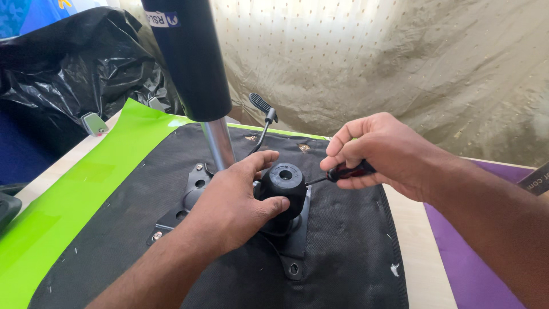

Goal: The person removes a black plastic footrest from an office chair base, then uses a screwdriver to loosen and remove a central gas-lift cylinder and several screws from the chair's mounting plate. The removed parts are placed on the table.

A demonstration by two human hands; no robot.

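My left hand (231, 197) lies over a black metal chair mechanism plate (297, 246) and grips its round black knob (284, 182) between thumb and fingers. My right hand (380, 151) holds a screwdriver (343, 172) with a red and black handle. Its thin shaft points left, and the tip touches the knob's right side. The plate is fixed to the black fabric underside of a chair seat (343, 252). A chrome gas-lift rod (220, 146) with a wide black sleeve (191, 57) rises from the plate behind my left hand.
A black lever with a ribbed paddle (262, 104) sticks up behind the plate. The seat lies on a bright green sheet (74, 194) over a pale table. A purple sheet (474, 263) is at right, a crumpled black plastic bag (74, 74) at upper left, a beige tarp (400, 63) behind.
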